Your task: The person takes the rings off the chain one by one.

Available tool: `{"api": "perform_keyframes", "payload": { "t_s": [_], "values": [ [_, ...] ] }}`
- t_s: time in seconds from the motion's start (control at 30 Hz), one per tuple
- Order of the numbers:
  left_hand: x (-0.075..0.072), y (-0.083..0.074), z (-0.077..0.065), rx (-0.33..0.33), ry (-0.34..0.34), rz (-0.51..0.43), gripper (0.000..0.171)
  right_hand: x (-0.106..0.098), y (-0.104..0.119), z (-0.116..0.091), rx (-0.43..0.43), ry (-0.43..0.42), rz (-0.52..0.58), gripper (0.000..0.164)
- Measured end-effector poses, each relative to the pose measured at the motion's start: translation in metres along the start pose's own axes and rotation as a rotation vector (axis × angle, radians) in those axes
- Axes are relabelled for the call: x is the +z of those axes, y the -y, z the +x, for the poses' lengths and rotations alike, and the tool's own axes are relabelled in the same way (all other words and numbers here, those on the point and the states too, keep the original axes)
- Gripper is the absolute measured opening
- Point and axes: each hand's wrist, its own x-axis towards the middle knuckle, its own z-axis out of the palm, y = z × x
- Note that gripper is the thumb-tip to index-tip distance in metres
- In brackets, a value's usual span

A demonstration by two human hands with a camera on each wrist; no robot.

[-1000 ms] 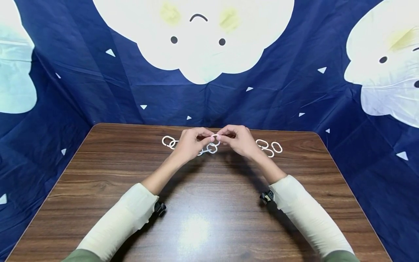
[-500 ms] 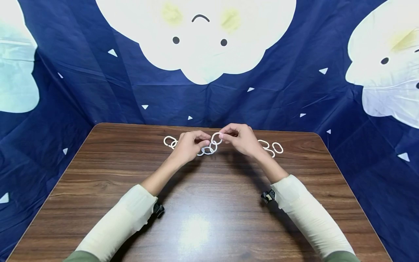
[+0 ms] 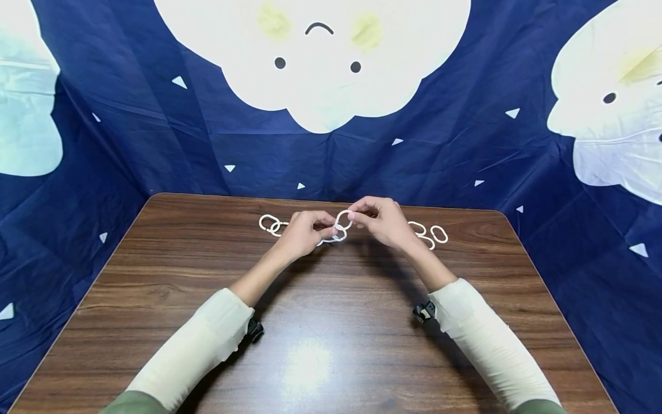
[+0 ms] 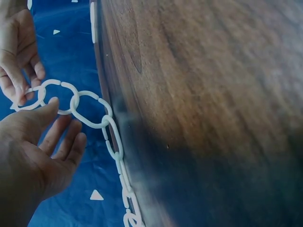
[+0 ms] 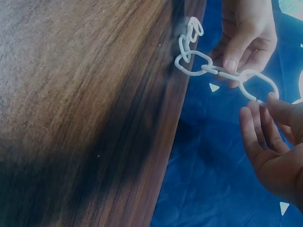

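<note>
Three links (image 3: 424, 236) near right hand (image 3: 381, 221)

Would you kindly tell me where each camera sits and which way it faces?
Head: worn on the person's head, facing forward and down at the table and blue cloth; shows both sleeves, left hand and right hand.
Left wrist: worn on that wrist, looking at the chain; left hand at lower left, right hand beyond at upper left.
Right wrist: worn on that wrist, looking at the chain; right hand at lower right, left hand near the top.
Shared: both wrist views show both hands, chain, table and cloth.
</note>
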Motion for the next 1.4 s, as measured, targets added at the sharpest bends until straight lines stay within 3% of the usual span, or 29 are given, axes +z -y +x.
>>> {"api": "perform_keyframes", "payload": {
  "t_s": [0.53, 0.83, 1.1, 1.4],
  "values": [
    [-0.001, -0.001, -0.003, 0.002, -0.021, -0.003, 0.012, 0.005, -0.015, -0.003, 0.044, -0.039, 0.194, 0.019],
    [-0.004, -0.003, -0.003, -0.011, -0.024, -0.006, 0.015, 0.006, -0.021, -0.003, 0.131, -0.042, 0.266, 0.022],
    [-0.003, -0.002, -0.002, -0.017, -0.036, -0.022, 0.013, 0.012, -0.03, -0.004, 0.148, -0.097, 0.31, 0.018],
    [-0.002, -0.004, -0.002, -0.028, -0.036, -0.025, 0.014, 0.018, -0.039, -0.006, 0.211, -0.091, 0.441, 0.017]
  ]
}}
